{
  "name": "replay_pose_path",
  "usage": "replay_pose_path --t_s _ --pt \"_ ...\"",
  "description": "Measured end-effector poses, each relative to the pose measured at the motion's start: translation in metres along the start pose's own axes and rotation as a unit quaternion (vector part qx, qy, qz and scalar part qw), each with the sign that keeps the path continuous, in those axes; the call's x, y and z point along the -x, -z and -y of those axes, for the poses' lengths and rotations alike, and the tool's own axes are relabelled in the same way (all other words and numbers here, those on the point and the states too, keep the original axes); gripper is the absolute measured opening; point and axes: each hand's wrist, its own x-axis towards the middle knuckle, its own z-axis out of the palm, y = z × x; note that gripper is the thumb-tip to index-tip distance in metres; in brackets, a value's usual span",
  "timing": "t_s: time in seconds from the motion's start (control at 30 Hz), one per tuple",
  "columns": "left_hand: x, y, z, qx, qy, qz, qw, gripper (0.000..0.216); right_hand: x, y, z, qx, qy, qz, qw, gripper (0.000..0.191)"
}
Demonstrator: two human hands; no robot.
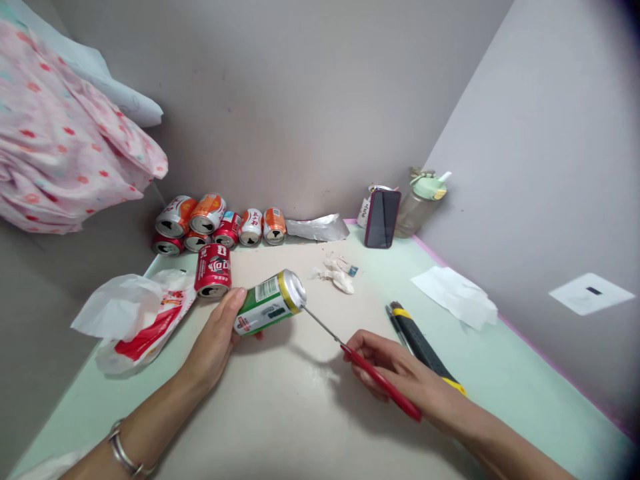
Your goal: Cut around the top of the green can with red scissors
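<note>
My left hand point(220, 333) is wrapped round a green, white and yellow drink can point(267, 303), tilted with its silver end facing right. My right hand point(385, 367) grips a pair of red-handled scissors point(383, 383), seen nearly edge-on. Their narrow metal blade meets the rim at the can's silver end; whether the tip has gone through cannot be made out. Just behind my left hand a red can point(213, 270) lies on its side. A black and yellow utility knife point(425, 350) rests on the table beyond my right hand, with a thin pen-like item along it.
Several cans point(207, 213) lie stacked at the back left, beside a cut metal sheet point(320, 228). Crumpled tissue point(337, 275) sits mid-table. A phone point(383, 220) leans near a green-lidded bottle point(423, 203). White paper point(455, 297) lies right, a plastic bag point(145, 323) left.
</note>
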Motion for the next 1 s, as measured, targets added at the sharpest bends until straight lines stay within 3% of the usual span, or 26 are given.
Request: replay_pose_path --t_s 0.13,0.4,0.6,0.87,0.93,1.0 --pt "0.001 0.001 -0.001 -0.031 -0.023 -0.003 0.999 0.037 -0.001 -0.001 -0.005 0.019 0.008 -0.021 1.000 0.028" --pt "0.000 -0.001 0.001 -0.009 0.027 0.008 1.000 0.043 0.002 0.000 -0.002 0.068 0.031 -0.031 0.997 0.040" --pt "0.001 0.003 0.005 -0.129 -0.099 -0.054 0.985 0.043 0.004 -0.007 0.006 0.111 0.016 -0.077 0.991 0.036" --pt "0.012 0.002 -0.009 -0.254 -0.251 -0.131 0.925 0.038 0.003 -0.006 0.007 0.105 -0.002 -0.087 0.991 0.042" --pt "0.010 0.002 -0.011 -0.227 -0.226 -0.127 0.939 0.038 0.000 -0.004 0.006 0.094 0.004 -0.074 0.993 0.045" --pt "0.006 0.001 -0.010 -0.153 -0.139 -0.089 0.974 0.035 -0.002 -0.002 0.004 0.076 0.010 -0.053 0.996 0.046"
